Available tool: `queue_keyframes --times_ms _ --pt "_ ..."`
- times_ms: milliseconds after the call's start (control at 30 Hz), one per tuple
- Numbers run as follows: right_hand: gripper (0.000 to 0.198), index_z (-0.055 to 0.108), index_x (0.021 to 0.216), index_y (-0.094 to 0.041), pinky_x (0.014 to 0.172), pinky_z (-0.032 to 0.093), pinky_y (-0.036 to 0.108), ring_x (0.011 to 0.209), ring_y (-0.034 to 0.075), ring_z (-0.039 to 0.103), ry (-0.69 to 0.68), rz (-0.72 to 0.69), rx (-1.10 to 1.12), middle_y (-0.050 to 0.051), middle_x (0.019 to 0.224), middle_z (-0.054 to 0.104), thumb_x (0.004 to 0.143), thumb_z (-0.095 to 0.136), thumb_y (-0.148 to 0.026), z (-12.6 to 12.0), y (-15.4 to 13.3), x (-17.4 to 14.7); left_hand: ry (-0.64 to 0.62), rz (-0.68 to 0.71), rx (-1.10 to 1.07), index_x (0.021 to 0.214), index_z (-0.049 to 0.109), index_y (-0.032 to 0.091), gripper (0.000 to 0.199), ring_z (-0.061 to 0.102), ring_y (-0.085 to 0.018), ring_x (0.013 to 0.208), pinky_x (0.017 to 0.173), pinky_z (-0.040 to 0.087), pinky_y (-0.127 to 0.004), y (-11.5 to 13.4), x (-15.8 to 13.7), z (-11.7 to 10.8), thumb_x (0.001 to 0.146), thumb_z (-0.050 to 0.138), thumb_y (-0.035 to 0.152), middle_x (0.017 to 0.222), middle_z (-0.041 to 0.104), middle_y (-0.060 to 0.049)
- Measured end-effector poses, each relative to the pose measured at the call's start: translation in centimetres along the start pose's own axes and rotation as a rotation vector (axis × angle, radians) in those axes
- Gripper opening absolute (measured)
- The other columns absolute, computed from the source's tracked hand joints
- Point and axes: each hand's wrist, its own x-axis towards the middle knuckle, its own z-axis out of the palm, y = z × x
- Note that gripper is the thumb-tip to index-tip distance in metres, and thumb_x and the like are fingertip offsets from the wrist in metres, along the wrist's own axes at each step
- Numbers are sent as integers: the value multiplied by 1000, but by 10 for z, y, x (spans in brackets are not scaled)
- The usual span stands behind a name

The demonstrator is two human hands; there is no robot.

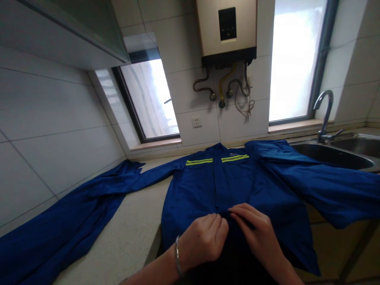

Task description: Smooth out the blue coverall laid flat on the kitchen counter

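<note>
A blue work jacket (196, 190) with yellow reflective strips across its chest lies spread over the counter, collar toward the wall, its lower part hanging over the front edge. My left hand (206, 235), with a bracelet at the wrist, is closed on the jacket's front near the middle placket. Beside it, my right hand (253, 225) pinches the cloth between thumb and fingers. The exact bit of cloth in the fingers is partly hidden. One sleeve stretches left along the counter; the other side lies by more blue cloth (311, 174).
Another blue garment (89, 209) lies along the left of the pale counter (133, 229). At the right are a steel sink (335, 156) and a faucet (325, 114). A water heater (228, 31) with pipes hangs on the tiled wall between two windows. A cabinet overhangs the upper left.
</note>
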Motion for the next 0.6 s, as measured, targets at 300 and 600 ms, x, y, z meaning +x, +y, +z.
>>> queue_keyframes --times_ms 300,600 --pt "26 66 105 -21 81 50 26 89 16 61 -166 75 94 6 97 64 88 46 -22 -6 -3 -5 51 69 -2 88 55 6 29 63 -17 75 68 54 -28 -6 -5 8 88 27 8 74 62 -11" --pt "19 66 97 -20 77 50 25 84 15 61 -224 72 122 6 92 63 83 53 -20 -10 1 -6 -66 -31 6 107 50 2 26 62 -16 70 60 52 -27 -3 -4 12 89 33 9 74 61 -8"
